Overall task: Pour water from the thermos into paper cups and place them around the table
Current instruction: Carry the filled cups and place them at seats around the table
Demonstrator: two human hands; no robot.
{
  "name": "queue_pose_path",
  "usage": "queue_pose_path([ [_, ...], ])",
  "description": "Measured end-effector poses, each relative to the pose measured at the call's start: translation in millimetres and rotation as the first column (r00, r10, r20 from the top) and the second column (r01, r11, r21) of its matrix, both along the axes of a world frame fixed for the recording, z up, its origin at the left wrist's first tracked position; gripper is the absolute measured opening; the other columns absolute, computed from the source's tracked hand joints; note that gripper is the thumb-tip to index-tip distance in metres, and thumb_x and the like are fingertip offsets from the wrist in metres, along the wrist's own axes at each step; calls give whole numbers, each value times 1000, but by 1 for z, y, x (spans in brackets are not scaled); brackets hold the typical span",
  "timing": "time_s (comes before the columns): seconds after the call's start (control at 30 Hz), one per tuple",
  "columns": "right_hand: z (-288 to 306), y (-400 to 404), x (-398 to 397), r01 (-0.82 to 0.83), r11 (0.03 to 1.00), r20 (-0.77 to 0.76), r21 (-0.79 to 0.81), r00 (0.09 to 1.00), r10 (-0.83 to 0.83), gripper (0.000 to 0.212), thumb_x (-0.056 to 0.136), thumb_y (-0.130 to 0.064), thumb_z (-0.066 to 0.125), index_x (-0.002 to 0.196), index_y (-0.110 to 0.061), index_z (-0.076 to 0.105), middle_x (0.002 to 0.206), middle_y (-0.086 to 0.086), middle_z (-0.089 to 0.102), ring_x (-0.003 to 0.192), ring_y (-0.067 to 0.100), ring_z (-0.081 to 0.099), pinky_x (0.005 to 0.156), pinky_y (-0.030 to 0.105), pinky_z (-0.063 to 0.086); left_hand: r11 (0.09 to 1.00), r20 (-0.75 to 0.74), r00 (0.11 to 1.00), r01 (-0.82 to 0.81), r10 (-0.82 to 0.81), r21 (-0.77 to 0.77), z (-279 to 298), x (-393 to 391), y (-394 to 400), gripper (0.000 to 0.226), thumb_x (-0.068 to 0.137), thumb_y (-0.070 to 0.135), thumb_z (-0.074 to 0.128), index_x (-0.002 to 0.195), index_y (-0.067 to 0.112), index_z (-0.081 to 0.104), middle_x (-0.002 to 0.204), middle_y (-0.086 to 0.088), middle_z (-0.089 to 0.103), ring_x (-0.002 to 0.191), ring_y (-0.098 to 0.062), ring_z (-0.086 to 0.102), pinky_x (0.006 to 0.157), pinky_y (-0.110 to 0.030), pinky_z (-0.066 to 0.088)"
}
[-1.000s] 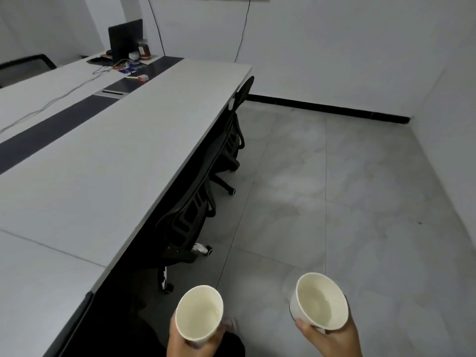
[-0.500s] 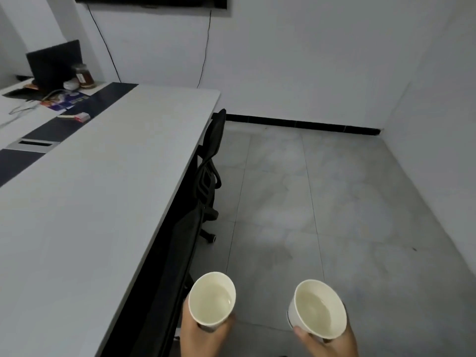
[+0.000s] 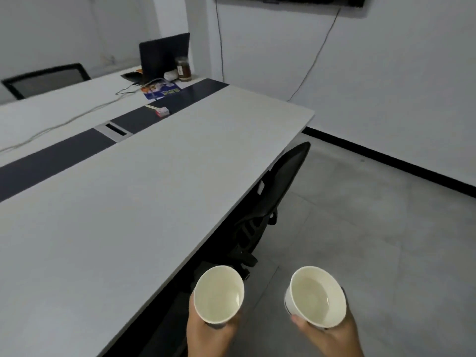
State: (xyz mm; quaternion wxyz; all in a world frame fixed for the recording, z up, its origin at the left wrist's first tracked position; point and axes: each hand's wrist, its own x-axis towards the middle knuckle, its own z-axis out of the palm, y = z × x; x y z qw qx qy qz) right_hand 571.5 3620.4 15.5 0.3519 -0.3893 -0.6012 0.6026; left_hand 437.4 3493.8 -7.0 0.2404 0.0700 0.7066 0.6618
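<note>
I carry two white paper cups with water in them, both upright over the floor beside the long white table (image 3: pixel 159 191). My left hand (image 3: pixel 210 336) grips the left cup (image 3: pixel 219 295) from below, close to the table's right edge. My right hand (image 3: pixel 332 338) grips the right cup (image 3: pixel 318 296), thumb on its near wall. No thermos is in view.
A black office chair (image 3: pixel 273 202) is pushed under the table edge just ahead of the cups. At the table's far end stand a laptop (image 3: pixel 162 56), a jar (image 3: pixel 183 69), papers and a cable. Grey tiled floor (image 3: pixel 373 240) stretches to the right; white walls close the room.
My view has swung left toward the table and moved forward along it. Both cups stay held upright in my hands, now nearer the table's far end.
</note>
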Motion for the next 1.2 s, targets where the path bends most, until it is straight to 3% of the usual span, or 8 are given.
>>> queue_pose_path([
  [0.13, 2, 60, -58, -124, 990, 109, 61, 987, 117, 77, 36, 22, 79, 96, -19, 52, 78, -28, 66, 75, -20, 56, 64, -4, 39, 968, -47, 967, -250, 249, -21, 13, -36, 30, 55, 55, 0, 83, 88, 30, 50, 71, 12, 67, 69, 20, 57, 60, -2, 47],
  [0.23, 4, 83, -108, -236, 970, 125, 54, 966, 228, 77, 37, 20, 80, 105, -6, 55, 86, -5, 62, 81, 4, 60, 64, -4, 40, 891, -116, 884, -455, 453, 14, 21, -72, 32, 72, 32, 26, 82, 98, 17, 55, 87, 3, 65, 76, -1, 63, 71, -20, 45],
  [0.3, 2, 91, -147, -274, 961, 124, 29, 955, 269, 78, 39, 21, 79, 109, 0, 53, 90, 5, 59, 85, 15, 57, 67, 1, 43, 831, -137, 823, -556, 551, -3, 15, -101, 24, 66, 43, 16, 85, 102, 18, 54, 95, -4, 64, 88, -16, 61, 79, -28, 41],
  [0.37, 0, 93, -188, -387, 918, 157, 90, 916, 370, 78, 39, 21, 79, 109, 2, 52, 90, 2, 58, 80, -9, 59, 69, 0, 41, 752, -141, 747, -659, 650, -20, 5, -132, 8, 68, 55, -4, 83, 108, 20, 51, 101, -4, 61, 95, -23, 57, 82, -32, 40],
  [0.47, -4, 86, -247, -489, 858, 177, 154, 868, 463, 73, 39, 21, 79, 103, 0, 52, 91, 1, 57, 77, -29, 50, 67, -8, 36, 650, -203, 641, -760, 740, -30, -2, -180, -19, 70, 57, 3, 85, 114, 23, 48, 105, 2, 58, 95, -20, 57, 80, -29, 40],
  [0.6, -10, 65, -316, -574, 810, 167, 119, 816, 553, 67, 44, 14, 81, 97, -16, 53, 87, -10, 60, 78, -7, 58, 64, 6, 44, 511, -267, 514, -855, 815, -85, -10, -237, -60, 68, 62, 6, 81, 117, 20, 44, 108, 5, 52, 96, -18, 53, 80, -29, 37],
  [0.73, -21, 47, -374, -665, 735, 207, 133, 744, 635, 70, 43, 12, 82, 103, -10, 52, 87, -13, 57, 81, 8, 55, 63, -6, 38, 413, -269, 428, -903, 863, -114, -25, -288, -97, 63, 66, 3, 78, 117, 14, 43, 111, -2, 54, 99, -22, 53, 85, -35, 41],
  [1.2, -76, 17, -506, -790, 605, 241, 103, 609, 755, 71, 46, 16, 80, 102, -13, 49, 89, -7, 55, 76, -26, 50, 68, -7, 35, 116, -324, 158, -983, 933, -145, -63, -409, -191, 74, 68, 8, 78, 128, 8, 34, 129, -10, 49, 110, -19, 48, 92, -26, 35],
])
